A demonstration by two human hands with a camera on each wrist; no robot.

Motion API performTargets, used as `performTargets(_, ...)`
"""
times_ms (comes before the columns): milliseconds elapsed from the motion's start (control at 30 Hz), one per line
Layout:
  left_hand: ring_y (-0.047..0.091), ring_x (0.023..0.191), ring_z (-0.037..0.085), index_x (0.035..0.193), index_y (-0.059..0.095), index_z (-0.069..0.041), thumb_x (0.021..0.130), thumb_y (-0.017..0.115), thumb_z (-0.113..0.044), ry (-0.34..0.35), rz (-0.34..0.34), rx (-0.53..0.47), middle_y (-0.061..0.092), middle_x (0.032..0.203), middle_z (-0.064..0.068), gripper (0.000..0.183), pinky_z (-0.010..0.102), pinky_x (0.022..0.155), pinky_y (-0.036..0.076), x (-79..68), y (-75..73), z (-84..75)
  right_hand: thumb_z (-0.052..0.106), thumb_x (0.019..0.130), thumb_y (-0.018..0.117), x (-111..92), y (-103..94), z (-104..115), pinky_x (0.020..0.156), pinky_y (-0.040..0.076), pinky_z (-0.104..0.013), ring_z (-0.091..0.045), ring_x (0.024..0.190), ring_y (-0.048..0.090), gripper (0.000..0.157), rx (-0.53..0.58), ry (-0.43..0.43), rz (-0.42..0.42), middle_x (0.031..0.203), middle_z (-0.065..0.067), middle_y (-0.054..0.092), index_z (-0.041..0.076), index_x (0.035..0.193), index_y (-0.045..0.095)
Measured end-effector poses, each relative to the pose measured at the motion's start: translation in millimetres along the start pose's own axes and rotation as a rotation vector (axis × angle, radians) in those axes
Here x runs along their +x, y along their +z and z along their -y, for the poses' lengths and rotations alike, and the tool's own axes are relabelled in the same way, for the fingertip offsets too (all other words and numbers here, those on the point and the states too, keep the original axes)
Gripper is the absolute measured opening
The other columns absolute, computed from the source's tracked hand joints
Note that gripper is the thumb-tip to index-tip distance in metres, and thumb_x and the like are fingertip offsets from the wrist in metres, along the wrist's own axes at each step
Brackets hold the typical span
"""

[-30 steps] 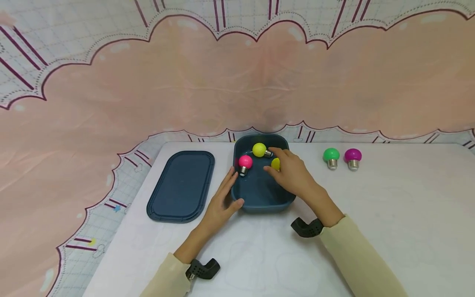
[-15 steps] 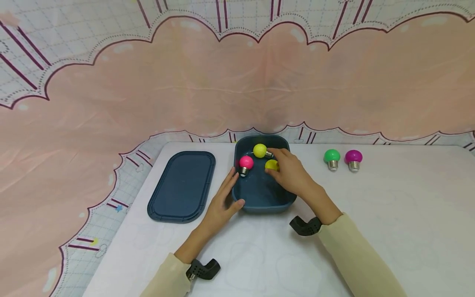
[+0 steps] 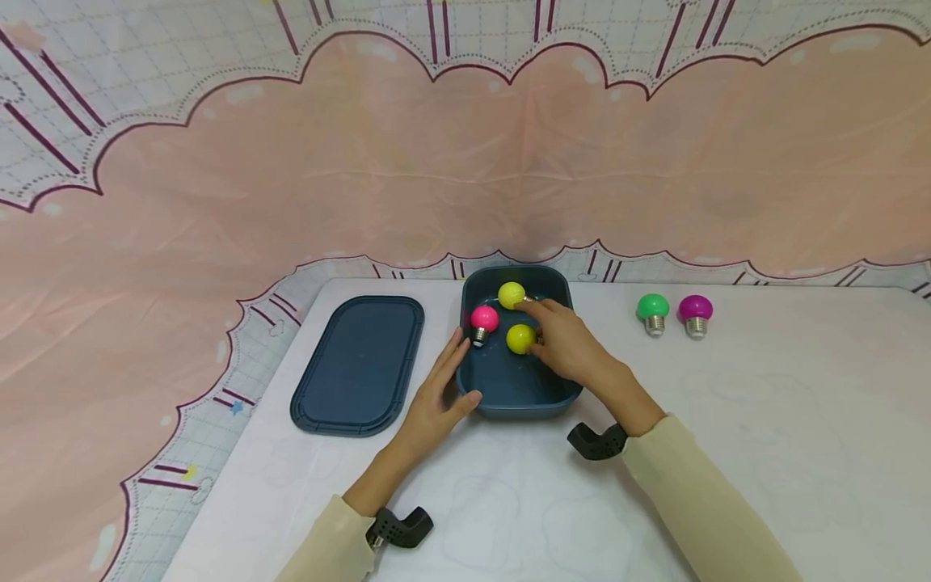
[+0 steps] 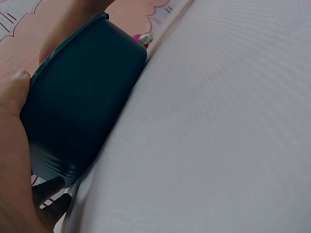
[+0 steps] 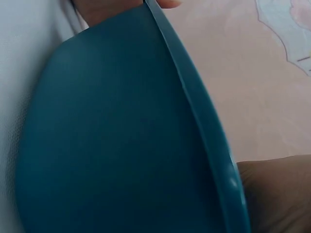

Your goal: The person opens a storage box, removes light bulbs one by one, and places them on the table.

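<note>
A dark blue plastic box (image 3: 520, 396) stands on the white table. My left hand (image 3: 432, 408) rests against its left side, fingers fairly straight, thumb at the near rim. In the left wrist view, the thumb touches the rim of the box (image 4: 82, 102) and fingertips lie by its lower corner. Inside the box are a pink light bulb (image 3: 483, 318), a yellow light bulb (image 3: 511, 294) at the back, and a second yellow light bulb (image 3: 520, 339). Reaching over the right rim, my right hand (image 3: 570, 343) holds this nearer yellow bulb by its metal base, which the fingers mostly hide.
To the left lies a dark blue lid (image 3: 356, 365), flat on the white table (image 3: 764, 453). A green light bulb (image 3: 653, 312) and a purple light bulb (image 3: 696, 314) stand side by side at the back right. A patterned cloth (image 3: 465, 170) hangs behind.
The nearer yellow bulb has come out from behind my right fingers, moving left and toward me with its round head now uncovered. My left hand stays at the box.
</note>
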State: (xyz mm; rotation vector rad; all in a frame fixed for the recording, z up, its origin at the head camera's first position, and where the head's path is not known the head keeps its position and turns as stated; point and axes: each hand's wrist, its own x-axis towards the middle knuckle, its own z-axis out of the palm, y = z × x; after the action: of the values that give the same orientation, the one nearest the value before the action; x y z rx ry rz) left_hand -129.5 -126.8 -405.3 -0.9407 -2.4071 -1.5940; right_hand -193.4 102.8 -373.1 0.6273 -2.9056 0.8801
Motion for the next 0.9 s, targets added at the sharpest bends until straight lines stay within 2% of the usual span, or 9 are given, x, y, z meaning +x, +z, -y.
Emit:
performTargets(133,0.014,0.143,0.036,0.147,0.028,0.005,0.088,0.062,0.002,0.000,-0.001,0.003,0.015,0.156,0.022,0.068,0.026,0.112,0.016,0.4,-0.4,-0.7,-0.001,0.083,0.071,1.6,0.7,-1.2,0.077,0.055,-0.039,-0.027,0.091,0.066,0.052,0.017,-0.006,0.023,0.116,-0.020,0.063,-0.001,0.133,0.053)
performTargets(233,0.014,0.143,0.036,0.147,0.028,0.005,0.088,0.062,0.002,0.001,0.001,0.001,0.015,0.156,0.022,0.068,0.026,0.113,0.016,0.5,-0.8,-1.4,0.003,0.083,0.073,2.6,3.0,-0.4,0.080,0.054,-0.038,-0.027,0.094,0.064,0.044,-0.015,-0.005,0.035,0.105,-0.016,0.068,-0.002,0.125,0.060)
performTargets(400,0.014,0.143,0.035,0.148,0.028,0.004,0.089,0.062,0.001,0.002,0.009,0.001,0.014,0.156,0.023,0.068,0.028,0.113,0.016,0.4,-1.0,-0.1,0.018,0.082,0.077,3.6,7.6,2.1,0.081,0.052,-0.039,-0.024,0.090,0.058,0.043,-0.109,-0.011,0.044,0.101,-0.010,0.068,0.003,0.121,0.065)
performTargets(500,0.014,0.143,0.035,0.148,0.028,0.004,0.089,0.062,0.001,0.002,0.010,0.000,0.015,0.156,0.023,0.068,0.028,0.113,0.016,0.3,-1.0,0.5,0.024,0.084,0.075,4.6,9.3,4.3,0.082,0.051,-0.042,-0.023,0.089,0.060,0.044,-0.125,-0.011,0.063,0.102,-0.011,0.066,0.006,0.123,0.064)
performTargets(633,0.014,0.143,0.034,0.148,0.027,0.004,0.088,0.061,0.003,0.000,0.011,0.000,0.014,0.156,0.022,0.069,0.028,0.113,0.016,0.2,-1.0,-0.1,0.022,0.085,0.075,6.5,10.6,7.2,0.083,0.051,-0.043,-0.024,0.094,0.061,0.044,-0.085,-0.033,0.094,0.107,-0.012,0.066,0.006,0.124,0.062)
performTargets(800,0.014,0.143,0.035,0.148,0.027,0.004,0.089,0.061,0.002,-0.008,0.012,-0.002,0.014,0.156,0.022,0.068,0.027,0.113,0.016,-0.2,-1.1,-0.2,0.018,0.083,0.076,8.6,13.1,8.7,0.086,0.052,-0.039,-0.025,0.099,0.061,0.048,0.013,-0.070,0.147,0.111,-0.011,0.066,0.003,0.126,0.060)
performTargets(900,0.014,0.143,0.035,0.148,0.027,0.004,0.090,0.061,0.002,-0.015,0.019,-0.011,0.013,0.156,0.022,0.068,0.027,0.112,0.016,0.1,-1.0,-0.4,0.016,0.083,0.076,9.2,14.1,7.4,0.084,0.052,-0.035,-0.023,0.096,0.062,0.049,0.061,-0.075,0.172,0.110,-0.010,0.066,0.002,0.127,0.059)
